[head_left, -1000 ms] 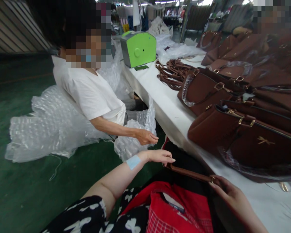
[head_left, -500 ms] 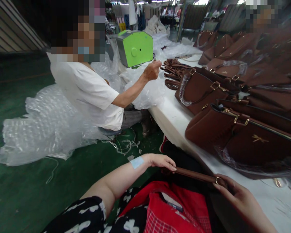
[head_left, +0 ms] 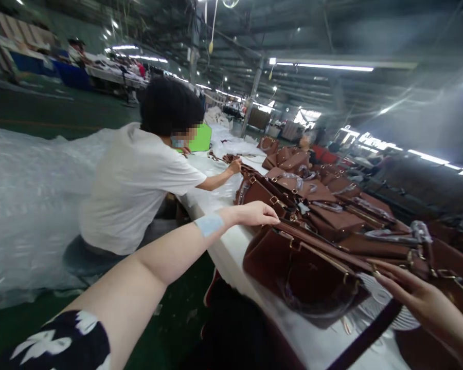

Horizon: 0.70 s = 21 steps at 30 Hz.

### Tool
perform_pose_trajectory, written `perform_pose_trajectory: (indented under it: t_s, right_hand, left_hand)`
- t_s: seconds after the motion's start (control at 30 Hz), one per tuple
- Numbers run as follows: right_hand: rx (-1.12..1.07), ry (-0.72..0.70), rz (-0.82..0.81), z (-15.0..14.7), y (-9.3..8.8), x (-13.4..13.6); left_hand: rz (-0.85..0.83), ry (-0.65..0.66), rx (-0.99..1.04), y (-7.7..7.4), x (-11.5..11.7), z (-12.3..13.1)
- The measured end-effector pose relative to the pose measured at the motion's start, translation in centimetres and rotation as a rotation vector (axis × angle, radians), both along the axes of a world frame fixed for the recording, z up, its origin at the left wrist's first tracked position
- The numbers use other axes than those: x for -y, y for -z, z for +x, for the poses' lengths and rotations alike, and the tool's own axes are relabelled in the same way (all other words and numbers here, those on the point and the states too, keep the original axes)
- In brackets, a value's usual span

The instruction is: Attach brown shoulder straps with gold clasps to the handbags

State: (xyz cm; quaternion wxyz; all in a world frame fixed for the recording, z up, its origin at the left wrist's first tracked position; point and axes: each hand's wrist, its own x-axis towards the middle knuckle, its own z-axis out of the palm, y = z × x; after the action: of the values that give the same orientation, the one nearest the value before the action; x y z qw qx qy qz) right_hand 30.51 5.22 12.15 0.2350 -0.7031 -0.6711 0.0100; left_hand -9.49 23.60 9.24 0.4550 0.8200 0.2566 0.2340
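A brown leather strap (head_left: 324, 243) is stretched between my two hands, above a brown handbag (head_left: 278, 264) at the near side of the table. My left hand (head_left: 257, 213) pinches its far end. My right hand (head_left: 412, 288) holds it with thumb and fingers near a small metal fitting. From the right hand a dark length of strap (head_left: 370, 336) hangs down toward the front. The handbag has gold-coloured fittings and a handle wrapped in clear plastic.
Several brown handbags (head_left: 335, 221) crowd the white table (head_left: 231, 246). At left sits a co-worker in a white shirt (head_left: 119, 190), one hand (head_left: 235, 165) at a bundle of brown straps. Bubble wrap (head_left: 34, 205) heaps behind them; a green machine (head_left: 200, 139) stands beyond.
My hands have lifted the strap from over my lap to above the handbag on the table, stretching it longer. My view has tilted upward. The co-worker now leans toward the table.
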Motion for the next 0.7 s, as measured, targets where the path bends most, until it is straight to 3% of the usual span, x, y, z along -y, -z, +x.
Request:
perform_pose_trajectory:
  t_s: [0.07,0.13,0.23,0.37,0.47,0.53,0.6,0.7]
  right_hand:
    - [-0.072,-0.037,-0.140,2.0,2.1,-2.2]
    - [-0.066,-0.043,-0.207,3.6,4.4,-3.5]
    - [-0.073,-0.031,-0.192,4.6,5.4,-4.0]
    - [-0.095,0.014,-0.125,1.9,1.5,-4.6]
    - [-0.209,0.046,-0.098,-2.3,-2.2,-7.0]
    - [-0.168,0.035,-0.085,-5.6,-3.8,-9.2]
    - [-0.073,-0.062,-0.079,-9.2,-4.3,-11.3]
    - [-0.050,-0.255,-0.115,-14.4,-3.0,-14.2]
  left_hand:
    - [0.083,-0.112,-0.103,0.2,-1.3,1.9]
    - [0.100,-0.192,-0.142,1.4,-1.8,3.0]
    - [0.105,-0.275,-0.115,3.6,-1.6,3.4]
    - [0.065,-0.369,-0.049,5.1,-1.4,3.3]
    - [0.020,-0.397,-0.010,5.2,-1.5,3.3]
    - [-0.062,-0.378,0.015,5.1,-1.4,3.3]
    - [-0.184,-0.345,0.060,5.0,-1.1,3.3]
    - [-0.277,-0.340,0.113,5.0,-0.8,3.4]
